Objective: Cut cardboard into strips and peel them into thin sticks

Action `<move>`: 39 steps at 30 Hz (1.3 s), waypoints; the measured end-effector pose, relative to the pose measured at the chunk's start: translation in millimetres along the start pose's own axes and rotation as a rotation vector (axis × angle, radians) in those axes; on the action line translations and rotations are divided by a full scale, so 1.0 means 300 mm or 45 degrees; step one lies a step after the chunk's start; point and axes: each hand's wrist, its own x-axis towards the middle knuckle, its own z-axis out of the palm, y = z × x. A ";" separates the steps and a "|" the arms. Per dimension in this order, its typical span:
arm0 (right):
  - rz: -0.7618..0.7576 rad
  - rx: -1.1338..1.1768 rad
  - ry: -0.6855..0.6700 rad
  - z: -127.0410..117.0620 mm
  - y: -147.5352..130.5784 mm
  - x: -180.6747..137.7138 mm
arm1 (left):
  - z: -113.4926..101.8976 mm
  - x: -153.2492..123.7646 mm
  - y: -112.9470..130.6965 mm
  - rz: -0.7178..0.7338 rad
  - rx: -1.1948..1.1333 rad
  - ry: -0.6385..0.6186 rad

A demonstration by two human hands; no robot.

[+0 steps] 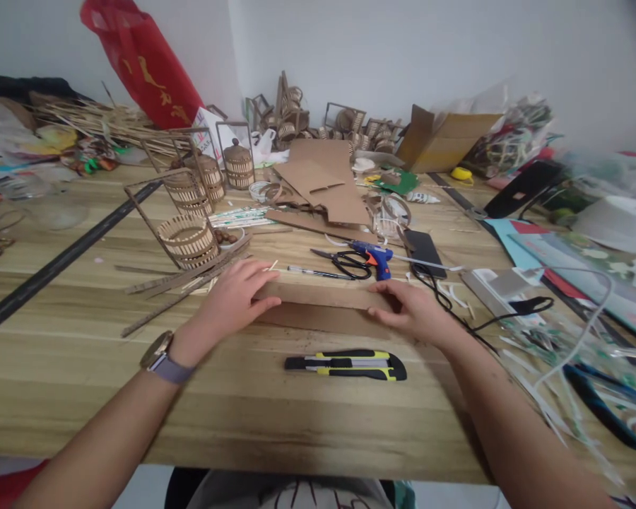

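A long, narrow strip of brown cardboard lies crosswise in front of me, held at both ends. My left hand is closed on its left end, thumb in front and fingers behind. At the other end my right hand pinches the strip between thumb and fingers. A darker brown band shows below the strip; I cannot tell whether it is a fold or a second piece. Nearer to me lies a black and yellow utility knife. Just behind the strip are a pen, black-handled scissors and a blue glue gun.
Small bamboo baskets with handles stand at the left, beside loose thin strips. Cardboard sheets lie farther back. On the right are a black phone-like slab, a power strip, cables and pliers.
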 end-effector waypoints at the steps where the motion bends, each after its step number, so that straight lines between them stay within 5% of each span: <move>1: 0.000 0.025 -0.028 0.006 0.001 -0.009 | -0.002 -0.005 -0.016 0.014 -0.030 -0.103; 4: -0.011 0.082 -0.084 0.032 0.016 -0.024 | 0.011 -0.027 -0.044 0.008 -0.083 -0.369; 7: -0.103 0.128 -0.115 0.049 0.041 -0.026 | 0.030 -0.046 -0.051 -0.050 -0.080 -0.460; 15: -0.170 0.103 -0.187 0.065 0.062 -0.029 | 0.051 -0.045 -0.068 -0.069 -0.160 -0.403; 25: -0.144 0.058 -0.178 0.054 0.132 -0.028 | -0.034 -0.118 -0.214 -0.226 -0.139 -0.416; 31: -0.132 0.097 -0.156 0.073 0.126 -0.022 | -0.018 -0.090 -0.163 -0.209 -0.110 -0.209; 39: -0.189 0.080 -0.058 0.121 0.093 -0.005 | 0.034 -0.067 -0.090 -0.121 -0.293 -0.432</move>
